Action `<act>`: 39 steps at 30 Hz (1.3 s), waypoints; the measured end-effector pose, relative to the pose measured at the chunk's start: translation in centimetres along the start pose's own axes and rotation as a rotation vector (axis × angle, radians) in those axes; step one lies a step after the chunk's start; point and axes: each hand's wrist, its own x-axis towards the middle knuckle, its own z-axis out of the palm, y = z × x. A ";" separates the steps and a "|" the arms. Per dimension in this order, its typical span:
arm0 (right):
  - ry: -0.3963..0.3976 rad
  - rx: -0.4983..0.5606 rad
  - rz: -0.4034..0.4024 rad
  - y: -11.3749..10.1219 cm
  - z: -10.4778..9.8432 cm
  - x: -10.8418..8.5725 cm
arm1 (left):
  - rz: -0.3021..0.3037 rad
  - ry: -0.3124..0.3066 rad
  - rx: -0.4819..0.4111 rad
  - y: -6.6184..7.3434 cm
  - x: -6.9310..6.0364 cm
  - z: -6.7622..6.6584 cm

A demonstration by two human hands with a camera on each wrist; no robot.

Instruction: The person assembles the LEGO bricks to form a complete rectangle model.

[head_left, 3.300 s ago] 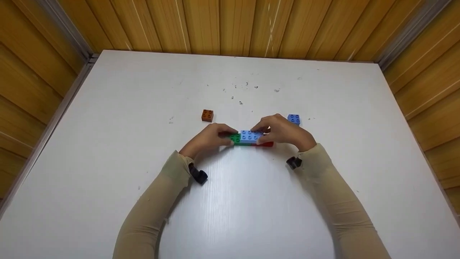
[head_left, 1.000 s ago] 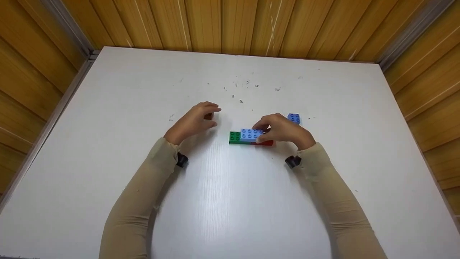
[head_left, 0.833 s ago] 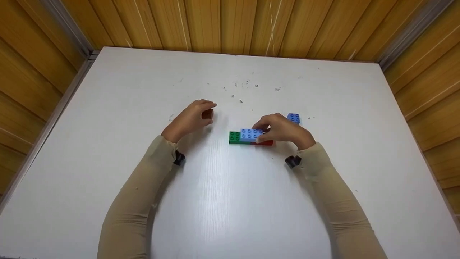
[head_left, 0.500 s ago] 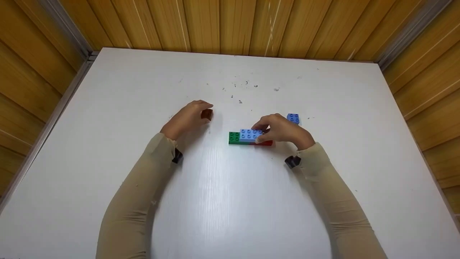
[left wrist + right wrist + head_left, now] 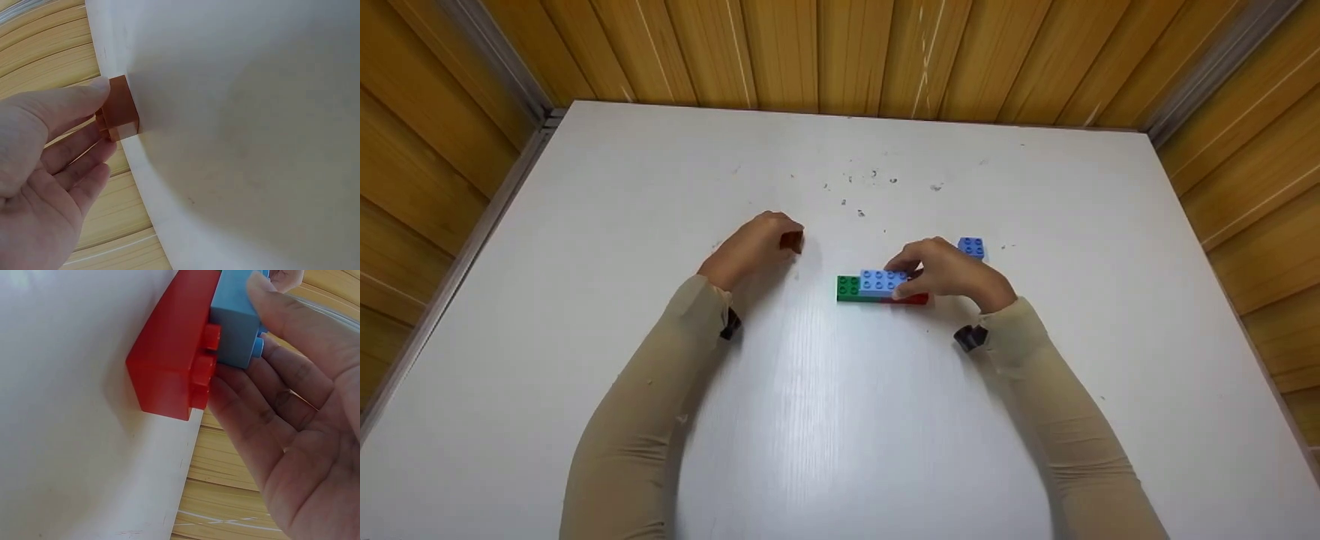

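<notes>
Fingers of the left hand (image 5: 753,246) pinch the brown brick (image 5: 121,106), to the far left of the green brick (image 5: 847,289); the right hand (image 5: 949,273) holds the light blue brick (image 5: 877,281) atop the green brick and red brick (image 5: 171,340). All look light, stiff and sturdy, perhaps slick; gripping opposite flat sides seems surest.
</notes>
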 end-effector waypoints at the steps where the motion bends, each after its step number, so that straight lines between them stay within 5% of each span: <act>1: 0.000 0.001 -0.002 0.0 0.0 0.0 | 0.003 0.000 0.001 0.0 0.0 0.0; 21: 0.009 -0.015 -0.041 0.0 0.1 -0.1 | -0.039 0.012 -0.049 0.1 -0.4 0.4; 34: 0.006 -0.005 -0.036 0.3 0.0 0.0 | -0.014 0.033 -0.017 0.4 -0.4 0.5; 36: 0.004 -0.004 -0.028 0.3 0.1 0.0 | -0.011 0.039 -0.040 0.4 -0.5 0.6; 39: 0.002 0.003 -0.019 0.4 0.0 0.1 | -0.031 0.039 -0.210 0.3 -0.7 0.8</act>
